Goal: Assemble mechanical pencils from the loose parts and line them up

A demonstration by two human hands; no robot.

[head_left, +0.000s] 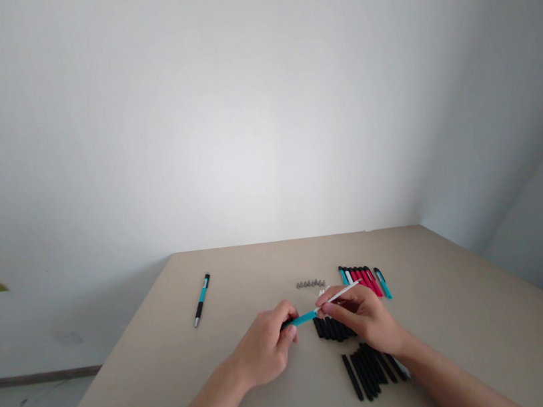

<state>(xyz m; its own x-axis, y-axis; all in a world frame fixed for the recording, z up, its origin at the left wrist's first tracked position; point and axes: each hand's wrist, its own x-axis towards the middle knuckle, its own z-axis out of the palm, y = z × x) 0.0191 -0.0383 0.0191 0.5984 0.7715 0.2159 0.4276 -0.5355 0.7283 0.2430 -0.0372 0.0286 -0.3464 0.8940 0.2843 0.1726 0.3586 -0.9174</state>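
My left hand point(271, 342) is closed around the dark end of a blue pen barrel point(304, 319), which points to the right. Between the thumb and fingers of my right hand point(363, 315) is a thin white pen refill point(343, 292), slanting up to the right. Its lower end meets the open end of the barrel; how far in it reaches I cannot tell. Under and beside my right hand lie black tubes point(330, 330), partly covered by it. Nearer to me is a second group of black tubes point(363, 372).
A whole blue and black pen point(202, 301) lies at the left of the table point(240, 268). Small silver tips point(310, 283) form a row behind my hands. Red, white and blue barrels point(363, 278) lie at the back right, with one blue barrel point(382, 283) apart. A wall rises behind.
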